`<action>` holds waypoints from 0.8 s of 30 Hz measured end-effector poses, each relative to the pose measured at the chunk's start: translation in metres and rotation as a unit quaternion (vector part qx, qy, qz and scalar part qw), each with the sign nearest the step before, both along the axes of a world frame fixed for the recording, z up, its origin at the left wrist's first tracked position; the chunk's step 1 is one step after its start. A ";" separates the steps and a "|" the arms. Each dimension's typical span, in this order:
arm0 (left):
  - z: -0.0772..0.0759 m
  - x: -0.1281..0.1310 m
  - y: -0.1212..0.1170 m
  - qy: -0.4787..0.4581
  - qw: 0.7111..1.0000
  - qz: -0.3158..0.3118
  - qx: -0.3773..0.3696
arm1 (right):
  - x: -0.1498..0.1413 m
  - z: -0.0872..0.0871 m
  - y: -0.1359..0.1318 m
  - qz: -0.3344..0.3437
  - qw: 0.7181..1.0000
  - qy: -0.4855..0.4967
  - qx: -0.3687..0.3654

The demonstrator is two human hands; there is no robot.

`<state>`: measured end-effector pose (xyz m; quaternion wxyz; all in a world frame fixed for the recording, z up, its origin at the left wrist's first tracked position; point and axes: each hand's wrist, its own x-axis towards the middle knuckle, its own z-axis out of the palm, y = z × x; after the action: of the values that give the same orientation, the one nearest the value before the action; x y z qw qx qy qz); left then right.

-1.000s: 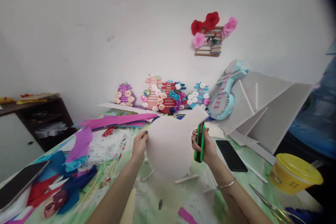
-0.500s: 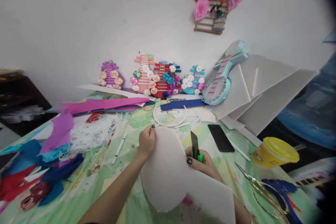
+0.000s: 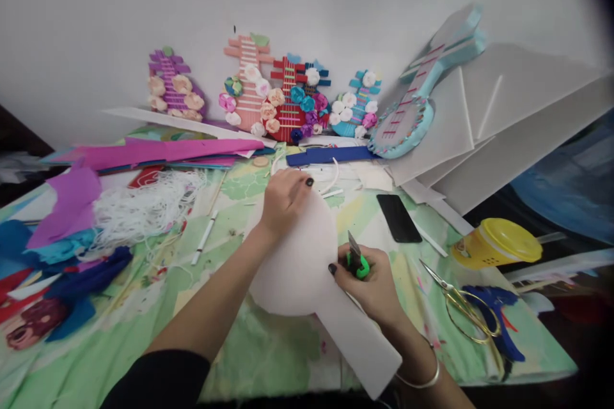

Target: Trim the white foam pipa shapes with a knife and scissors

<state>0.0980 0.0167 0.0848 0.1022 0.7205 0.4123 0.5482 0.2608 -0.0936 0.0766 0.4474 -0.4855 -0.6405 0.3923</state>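
Observation:
A white foam-board cutout (image 3: 307,268), round at the top with a long straight neck, lies flat on the green patterned table (image 3: 268,345). My left hand (image 3: 284,199) rests on its upper round part, fingers curled down onto it. My right hand (image 3: 371,281) is closed round a green utility knife (image 3: 355,261), blade out and pointing up, at the cutout's right edge where the round part meets the neck.
A black phone (image 3: 396,218), gold scissors (image 3: 458,303) and a yellow tub (image 3: 496,241) lie to the right. White foam sheets (image 3: 503,121) lean at the back right. Decorated paper guitars (image 3: 283,96) stand along the wall. Coloured paper scraps (image 3: 71,230) and white shreds (image 3: 144,208) cover the left.
The cutout went from being held upright in the air to lying flat on the table. Both hands came down with it, and the view tilted downward.

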 end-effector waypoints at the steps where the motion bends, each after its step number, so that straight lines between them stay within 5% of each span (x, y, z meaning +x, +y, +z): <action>1: 0.001 0.004 0.000 0.011 1.000 -0.023 0.000 | -0.001 -0.001 0.000 0.004 1.000 -0.015 0.015; 9: 0.006 0.016 0.004 0.008 0.991 -0.071 -0.109 | 0.003 0.005 -0.009 0.092 0.981 -0.130 0.114; 17: 0.014 0.003 0.001 -0.059 0.975 -0.130 -0.172 | 0.012 0.011 -0.026 0.083 0.929 -0.281 0.224; 24: 0.017 0.002 0.000 -0.078 0.974 -0.137 -0.160 | 0.020 0.022 -0.033 0.130 0.935 -0.278 0.176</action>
<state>0.1005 0.0163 0.1015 0.3224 0.6996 0.3825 0.5102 0.2807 -0.1263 0.0985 0.2751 -0.4008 -0.8557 0.1776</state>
